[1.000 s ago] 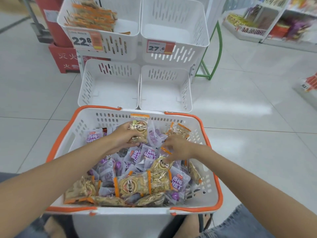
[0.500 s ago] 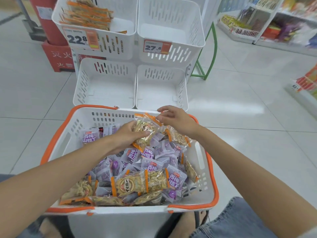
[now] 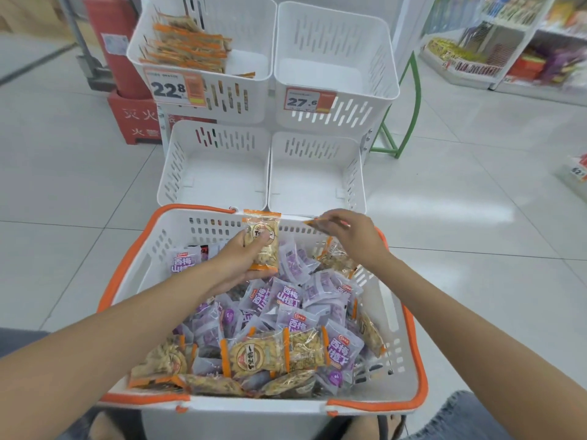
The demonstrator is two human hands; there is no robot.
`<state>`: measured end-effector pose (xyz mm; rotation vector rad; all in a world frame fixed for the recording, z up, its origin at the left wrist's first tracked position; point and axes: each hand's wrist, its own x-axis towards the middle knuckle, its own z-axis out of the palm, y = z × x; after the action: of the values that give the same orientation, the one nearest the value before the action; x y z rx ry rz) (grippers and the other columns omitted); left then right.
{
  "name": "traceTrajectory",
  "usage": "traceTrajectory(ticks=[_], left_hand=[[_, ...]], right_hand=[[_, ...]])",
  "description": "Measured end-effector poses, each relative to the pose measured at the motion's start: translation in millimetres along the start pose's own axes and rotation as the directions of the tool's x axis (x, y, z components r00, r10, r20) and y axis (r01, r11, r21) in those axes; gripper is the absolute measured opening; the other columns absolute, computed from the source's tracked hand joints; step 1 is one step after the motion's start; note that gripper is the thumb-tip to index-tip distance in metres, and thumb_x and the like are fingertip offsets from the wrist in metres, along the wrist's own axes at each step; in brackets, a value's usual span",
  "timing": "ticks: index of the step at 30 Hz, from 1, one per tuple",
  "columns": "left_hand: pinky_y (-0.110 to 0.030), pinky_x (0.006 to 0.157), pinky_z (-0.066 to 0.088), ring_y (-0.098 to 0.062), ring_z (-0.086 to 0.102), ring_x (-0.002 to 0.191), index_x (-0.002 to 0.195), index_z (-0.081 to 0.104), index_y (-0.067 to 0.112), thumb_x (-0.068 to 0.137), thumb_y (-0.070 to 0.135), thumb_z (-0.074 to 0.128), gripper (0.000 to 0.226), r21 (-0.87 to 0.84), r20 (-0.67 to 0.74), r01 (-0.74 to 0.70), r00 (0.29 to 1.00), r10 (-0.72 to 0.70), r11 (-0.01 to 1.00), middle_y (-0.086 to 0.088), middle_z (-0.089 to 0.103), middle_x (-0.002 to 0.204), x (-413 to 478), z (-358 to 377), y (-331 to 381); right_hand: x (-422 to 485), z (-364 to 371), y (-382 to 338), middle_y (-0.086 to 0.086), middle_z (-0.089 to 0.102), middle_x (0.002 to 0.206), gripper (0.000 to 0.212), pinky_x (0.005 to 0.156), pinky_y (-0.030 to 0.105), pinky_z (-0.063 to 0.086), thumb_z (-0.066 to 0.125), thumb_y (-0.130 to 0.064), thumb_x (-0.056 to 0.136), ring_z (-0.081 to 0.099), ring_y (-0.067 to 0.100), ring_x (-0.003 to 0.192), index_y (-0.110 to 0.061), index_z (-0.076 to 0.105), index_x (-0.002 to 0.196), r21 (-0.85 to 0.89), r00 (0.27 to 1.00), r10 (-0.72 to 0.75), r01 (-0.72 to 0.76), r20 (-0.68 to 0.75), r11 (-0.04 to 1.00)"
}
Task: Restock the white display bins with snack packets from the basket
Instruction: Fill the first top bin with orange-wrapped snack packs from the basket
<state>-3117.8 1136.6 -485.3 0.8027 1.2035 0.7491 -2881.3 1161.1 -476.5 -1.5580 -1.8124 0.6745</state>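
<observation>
Orange-rimmed and white-walled, the shopping basket [image 3: 391, 315] fills the foreground of our head view, on the pale tiled floor [image 3: 476, 217] just in front of the white display bins. We see it heaped with snack packets: purple ones [image 3: 290, 300] with white lettering and golden ones [image 3: 273, 354] with orange ends.

Our left grip [image 3: 236, 268] is curled round one golden packet [image 3: 263, 239], held upright above the heap near the basket's far wall. The thumb lies across the packet's face. Our right grip [image 3: 352, 239] hovers over the far rim and pinches the orange-edged end of a second packet [image 3: 313, 222]. Most of that packet is hidden behind the fingers. Another golden packet [image 3: 333, 260] lies just below that hand, against the basket's right wall.

Beyond the basket stand four bins in two tiers. The lower left bin [image 3: 178, 166] and lower right bin [image 3: 354, 173] touch the basket's far rim. The upper left bin [image 3: 251, 90] holds a stack of orange-edged packets [image 3: 187, 42] and carries a tag [image 3: 173, 87] reading 22.8. The upper right bin [image 3: 374, 90] carries a tag [image 3: 309, 100] reading 27.6.

A red box [image 3: 133, 119] with white characters sits left of the bins, a green frame [image 3: 409, 100] to their right. Stocked shelves [image 3: 495, 42] line the far right, blurred.
</observation>
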Motion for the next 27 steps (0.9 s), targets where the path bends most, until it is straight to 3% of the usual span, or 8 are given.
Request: traceTrajectory(ticks=[3, 6, 11, 13, 16, 19, 23, 27], left_hand=[[-0.028, 0.073, 0.06, -0.027, 0.07, 0.102, 0.133, 0.052, 0.015, 0.082, 0.059, 0.053, 0.067, -0.262, 0.162, 0.103, 0.985, -0.061, 0.96, -0.013, 0.064, 0.125, 1.1, -2.1, 17.2], [-0.026, 0.062, 0.06, -0.023, 0.074, 0.085, 0.118, 0.063, 0.011, 0.082, 0.045, 0.065, 0.049, -0.387, 0.119, 0.078, 0.992, -0.034, 0.919, -0.017, 0.071, 0.105, -0.2, -11.6, 29.4], [-0.026, 0.071, 0.06, -0.016, 0.072, 0.088, 0.118, 0.061, 0.014, 0.089, 0.024, 0.067, 0.031, -0.181, 0.008, -0.064, 0.998, 0.066, 0.981, -0.012, 0.073, 0.111, -0.6, -28.9, 34.0], [-0.025, 0.072, 0.059, -0.016, 0.072, 0.089, 0.125, 0.058, 0.015, 0.085, 0.032, 0.069, 0.045, -0.064, 0.046, -0.106, 0.993, 0.109, 0.992, -0.01, 0.074, 0.108, -5.5, -30.1, 38.1], [-0.026, 0.079, 0.059, -0.017, 0.071, 0.096, 0.125, 0.058, 0.017, 0.078, 0.043, 0.067, 0.055, 0.026, 0.128, -0.152, 0.981, 0.148, 0.988, -0.011, 0.072, 0.113, -14.0, -35.5, 48.0], [-0.039, 0.095, 0.055, -0.023, 0.068, 0.103, 0.121, 0.059, 0.019, 0.088, 0.019, 0.07, 0.034, 0.121, 0.201, -0.175, 0.968, 0.149, 0.977, -0.012, 0.071, 0.113, -16.4, -47.3, 61.3], [-0.045, 0.095, 0.055, -0.022, 0.068, 0.102, 0.111, 0.057, 0.019, 0.088, 0.002, 0.069, 0.031, 0.247, 0.33, -0.174, 0.94, 0.086, 0.953, -0.004, 0.068, 0.092, -15.5, -57.8, 84.6], [-0.04, 0.089, 0.058, -0.021, 0.068, 0.1, 0.131, 0.039, 0.014, 0.089, 0.005, 0.067, 0.052, 0.412, 0.306, -0.26, 0.942, 0.136, 0.873, -0.008, 0.06, 0.111, -6.0, -61.5, 117.6]], right_hand=[[5.9, 14.7, -52.7, -0.004, 0.065, 0.125, 0.025, 0.109, 0.025, 0.035, 0.061, -0.005, 0.092, 0.051, 0.009, 0.124, -0.018, 0.073, 0.109, 0.111, 0.976, -0.164, 0.149, 0.143, 0.983], [6.5, 27.0, -75.8, -0.001, 0.053, 0.142, 0.032, 0.118, 0.034, 0.018, 0.06, 0.0, 0.085, 0.031, 0.012, 0.141, -0.016, 0.073, 0.109, 0.225, 0.931, -0.133, 0.057, 0.34, 0.973], [24.8, 24.3, -80.2, -0.002, 0.042, 0.145, 0.058, 0.098, 0.035, 0.045, 0.07, -0.034, 0.086, 0.047, 0.014, 0.124, -0.023, 0.047, 0.138, 0.264, 0.953, 0.164, -0.232, 0.256, 0.936], [29.6, 29.6, -83.8, 0.005, 0.063, 0.114, 0.041, 0.079, 0.029, 0.053, 0.076, -0.019, 0.084, 0.061, 0.015, 0.092, -0.014, 0.057, 0.12, 0.304, 0.929, 0.143, -0.253, 0.343, 0.919], [38.6, 31.7, -98.9, -0.001, 0.062, 0.085, 0.033, 0.068, 0.022, 0.05, 0.077, -0.001, 0.078, 0.059, 0.009, 0.067, -0.014, 0.057, 0.102, 0.317, 0.97, -0.001, -0.079, 0.243, 0.945], [47.9, 31.7, -114.3, -0.001, 0.062, 0.086, 0.034, 0.068, 0.02, 0.048, 0.078, -0.001, 0.078, 0.056, 0.007, 0.071, -0.013, 0.058, 0.103, 0.253, 0.955, -0.144, 0.077, 0.26, 0.964], [63.6, 39.3, -133.1, 0.0, 0.058, 0.11, 0.034, 0.076, 0.007, 0.038, 0.077, -0.008, 0.079, 0.053, 0.008, 0.096, -0.019, 0.059, 0.107, 0.097, 0.944, -0.212, 0.194, 0.251, 0.976], [94.8, 18.6, -157.6, -0.002, 0.046, 0.132, 0.068, 0.095, 0.029, 0.044, 0.075, -0.01, 0.081, 0.048, 0.014, 0.119, -0.03, 0.039, 0.135, 0.069, 0.913, -0.135, 0.118, 0.384, 0.991]])
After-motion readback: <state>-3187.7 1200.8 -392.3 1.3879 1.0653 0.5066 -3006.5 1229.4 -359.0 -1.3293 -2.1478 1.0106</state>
